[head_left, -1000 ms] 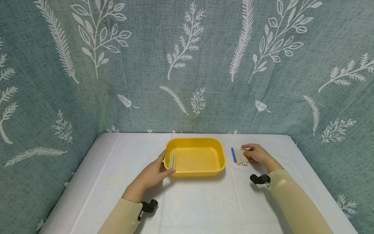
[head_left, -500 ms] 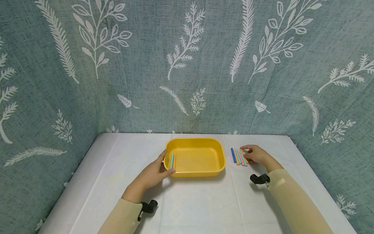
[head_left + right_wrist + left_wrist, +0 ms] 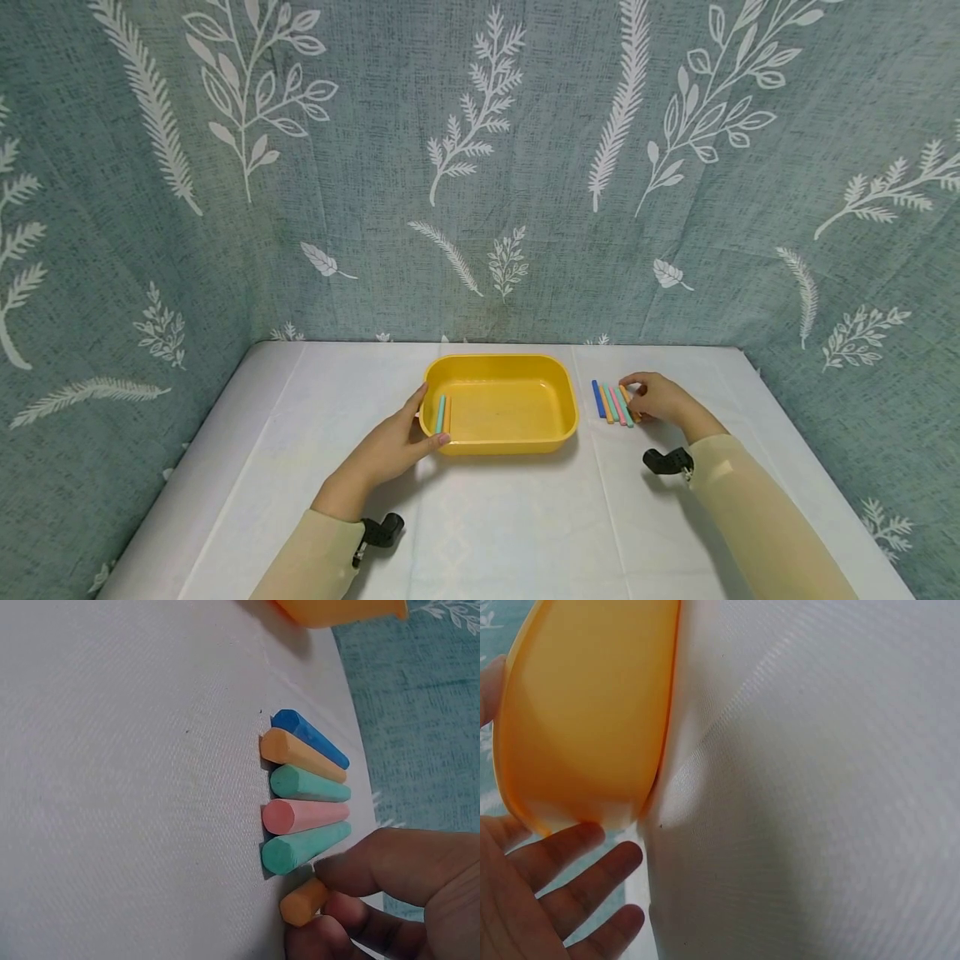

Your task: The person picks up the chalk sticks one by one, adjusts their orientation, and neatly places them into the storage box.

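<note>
Right hand (image 3: 656,398) pinches the orange chalk (image 3: 304,901) – last in the row right of the tray (image 3: 558,435), pointing away; left hand (image 3: 393,446) spread against the tray.

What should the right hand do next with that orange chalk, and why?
Probably lift the orange chalk clear of the row. The right hand already pinches it, and the left hand steadies the yellow tray holding two sticks.
</note>
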`<state>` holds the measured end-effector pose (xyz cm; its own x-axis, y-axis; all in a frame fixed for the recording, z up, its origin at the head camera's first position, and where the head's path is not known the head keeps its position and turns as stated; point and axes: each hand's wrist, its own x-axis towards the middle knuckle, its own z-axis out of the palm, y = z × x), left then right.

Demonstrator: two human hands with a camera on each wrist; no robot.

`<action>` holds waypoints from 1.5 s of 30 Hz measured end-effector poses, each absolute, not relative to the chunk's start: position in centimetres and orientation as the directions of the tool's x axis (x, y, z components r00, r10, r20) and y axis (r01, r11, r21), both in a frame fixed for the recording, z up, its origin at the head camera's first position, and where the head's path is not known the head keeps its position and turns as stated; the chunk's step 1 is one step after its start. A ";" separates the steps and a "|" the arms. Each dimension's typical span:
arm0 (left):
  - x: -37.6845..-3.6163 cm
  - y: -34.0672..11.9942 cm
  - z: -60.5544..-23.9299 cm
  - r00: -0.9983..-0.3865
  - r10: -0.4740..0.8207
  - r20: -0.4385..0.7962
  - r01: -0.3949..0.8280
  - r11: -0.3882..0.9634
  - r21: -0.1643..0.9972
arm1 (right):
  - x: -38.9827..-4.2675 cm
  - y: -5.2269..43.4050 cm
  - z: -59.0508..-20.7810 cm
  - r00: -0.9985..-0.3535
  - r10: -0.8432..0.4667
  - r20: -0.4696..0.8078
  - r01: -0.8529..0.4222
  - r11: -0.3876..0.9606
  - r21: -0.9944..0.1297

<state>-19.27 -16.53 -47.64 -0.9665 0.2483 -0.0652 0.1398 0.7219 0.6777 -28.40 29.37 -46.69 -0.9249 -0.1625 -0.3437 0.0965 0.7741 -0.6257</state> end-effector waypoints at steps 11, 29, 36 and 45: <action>-19.2 -16.5 -47.4 -0.965 0.250 -0.074 0.133 0.719 0.682 | -27.7 30.1 -47.1 -0.943 -0.102 -0.316 0.163 0.686 -0.709; -19.3 -16.6 -47.7 -0.966 0.248 -0.072 0.135 0.722 0.679 | -26.4 30.5 -46.8 -0.945 -0.061 -0.322 0.247 0.515 -0.821; -19.2 -16.7 -47.7 -0.965 0.252 -0.069 0.140 0.722 0.677 | -25.6 30.3 -46.2 -0.952 -0.093 -0.292 0.217 0.469 -0.856; -19.4 -16.7 -47.8 -0.966 0.245 -0.079 0.130 0.727 0.674 | -25.0 30.0 -45.1 -0.967 -0.097 -0.236 0.177 0.409 -0.895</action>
